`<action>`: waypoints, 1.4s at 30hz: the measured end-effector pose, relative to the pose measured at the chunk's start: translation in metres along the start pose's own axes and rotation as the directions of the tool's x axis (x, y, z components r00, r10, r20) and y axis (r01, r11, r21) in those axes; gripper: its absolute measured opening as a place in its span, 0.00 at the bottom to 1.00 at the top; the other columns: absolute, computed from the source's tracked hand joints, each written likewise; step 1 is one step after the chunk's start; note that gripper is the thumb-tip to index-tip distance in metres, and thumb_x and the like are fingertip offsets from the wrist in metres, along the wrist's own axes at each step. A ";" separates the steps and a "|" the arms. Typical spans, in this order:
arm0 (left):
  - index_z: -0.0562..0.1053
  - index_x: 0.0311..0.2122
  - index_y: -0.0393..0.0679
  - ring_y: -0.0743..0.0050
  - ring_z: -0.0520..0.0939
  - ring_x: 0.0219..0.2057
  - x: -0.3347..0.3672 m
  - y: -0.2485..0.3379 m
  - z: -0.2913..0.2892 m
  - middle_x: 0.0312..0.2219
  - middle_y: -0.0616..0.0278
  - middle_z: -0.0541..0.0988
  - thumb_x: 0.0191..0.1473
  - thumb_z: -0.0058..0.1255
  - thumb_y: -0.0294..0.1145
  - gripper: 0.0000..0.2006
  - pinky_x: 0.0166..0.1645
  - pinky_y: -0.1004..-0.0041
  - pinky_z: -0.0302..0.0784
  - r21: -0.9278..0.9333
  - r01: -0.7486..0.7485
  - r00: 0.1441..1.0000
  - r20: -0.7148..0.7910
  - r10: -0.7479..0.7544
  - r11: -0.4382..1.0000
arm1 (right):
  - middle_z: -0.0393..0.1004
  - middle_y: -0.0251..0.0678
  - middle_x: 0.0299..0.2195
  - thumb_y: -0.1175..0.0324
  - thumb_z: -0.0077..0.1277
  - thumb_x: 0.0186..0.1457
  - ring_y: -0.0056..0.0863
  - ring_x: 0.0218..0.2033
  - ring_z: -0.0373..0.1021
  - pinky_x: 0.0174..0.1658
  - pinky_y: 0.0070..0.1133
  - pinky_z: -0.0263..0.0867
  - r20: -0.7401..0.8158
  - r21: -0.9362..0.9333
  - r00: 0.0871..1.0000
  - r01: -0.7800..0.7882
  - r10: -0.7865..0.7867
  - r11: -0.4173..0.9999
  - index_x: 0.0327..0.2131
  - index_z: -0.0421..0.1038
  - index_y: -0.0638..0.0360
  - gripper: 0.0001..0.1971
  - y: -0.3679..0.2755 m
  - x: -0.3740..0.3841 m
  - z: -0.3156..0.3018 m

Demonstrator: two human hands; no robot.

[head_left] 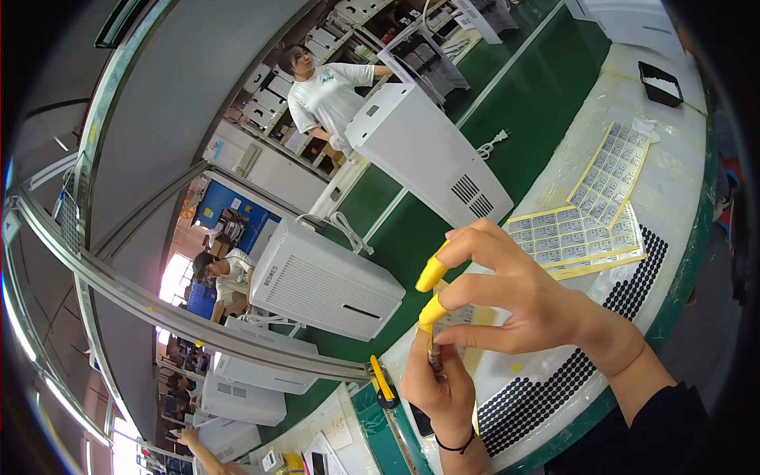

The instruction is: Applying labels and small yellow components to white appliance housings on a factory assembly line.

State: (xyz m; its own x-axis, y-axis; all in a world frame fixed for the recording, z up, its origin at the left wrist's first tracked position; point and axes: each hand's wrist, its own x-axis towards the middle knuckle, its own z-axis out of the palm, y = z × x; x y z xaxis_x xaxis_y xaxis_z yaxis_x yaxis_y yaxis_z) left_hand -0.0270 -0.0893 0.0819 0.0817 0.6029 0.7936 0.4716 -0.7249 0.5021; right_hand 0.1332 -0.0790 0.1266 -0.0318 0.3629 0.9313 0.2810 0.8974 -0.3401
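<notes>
My right hand [514,297] reaches in from the right, with yellow finger cots [432,273] on two fingertips. Its upper covered finger is lifted apart. The lower one and the thumb come together in a pinch just above my left hand [439,388]; what they hold, if anything, is too small to name. My left hand is closed, its thumb and fingers gripping a thin piece [434,358] seen edge-on, whose kind I cannot make out. Behind the fingers, a printed label sheet [457,318] shows in part; whether it is held or lying on the table is unclear.
Yellow-edged label sheets [570,233], rows of black round dots [526,408] and a black tray [660,84] lie on the plastic-covered table. Across it, white appliance housings [328,281] stand along the green conveyor [380,210]. A person in white [328,99] stands beyond.
</notes>
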 end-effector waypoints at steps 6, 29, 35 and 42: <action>0.71 0.41 0.31 0.61 0.78 0.20 0.004 -0.009 0.002 0.24 0.49 0.77 0.47 0.50 0.17 0.13 0.23 0.73 0.70 0.214 -0.172 0.982 -0.042 0.185 0.962 | 0.69 0.32 0.28 0.69 0.64 0.41 0.30 0.28 0.63 0.32 0.25 0.58 0.051 0.063 0.998 0.018 -0.021 0.998 0.33 0.66 0.56 0.17 -0.003 -0.003 0.002; 0.69 0.46 0.28 0.73 0.80 0.28 0.008 0.001 0.008 0.33 0.53 0.78 0.43 0.60 0.16 0.22 0.31 0.83 0.74 0.197 -0.121 0.965 -0.207 0.162 0.973 | 0.68 0.35 0.34 0.64 0.65 0.41 0.32 0.34 0.64 0.35 0.24 0.60 0.110 0.071 0.993 -0.040 0.032 0.997 0.33 0.69 0.57 0.17 -0.006 -0.001 -0.002; 0.65 0.48 0.28 0.68 0.81 0.35 0.001 -0.003 0.006 0.37 0.49 0.77 0.46 0.58 0.17 0.22 0.39 0.74 0.80 0.057 -0.112 0.970 -0.213 0.121 0.992 | 0.67 0.35 0.41 0.63 0.64 0.42 0.38 0.46 0.60 0.49 0.31 0.58 0.176 -0.017 0.984 0.032 -0.028 0.999 0.27 0.73 0.52 0.10 0.002 -0.003 0.004; 0.69 0.46 0.27 0.60 0.81 0.38 0.001 0.007 -0.002 0.37 0.44 0.78 0.45 0.58 0.20 0.22 0.42 0.72 0.77 -0.166 -0.029 0.999 -0.045 0.022 0.986 | 0.70 0.32 0.40 0.65 0.65 0.40 0.37 0.48 0.61 0.52 0.37 0.56 0.137 0.178 0.987 0.056 -0.081 0.983 0.25 0.76 0.49 0.08 0.007 -0.003 -0.002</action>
State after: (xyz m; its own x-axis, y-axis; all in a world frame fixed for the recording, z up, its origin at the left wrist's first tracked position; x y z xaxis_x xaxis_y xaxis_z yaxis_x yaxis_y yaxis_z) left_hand -0.0252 -0.0946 0.0872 0.0528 0.5712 0.8191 0.3163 -0.7876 0.5288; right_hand 0.1368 -0.0740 0.1219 -0.1857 0.3200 0.9290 0.1040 0.9466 -0.3053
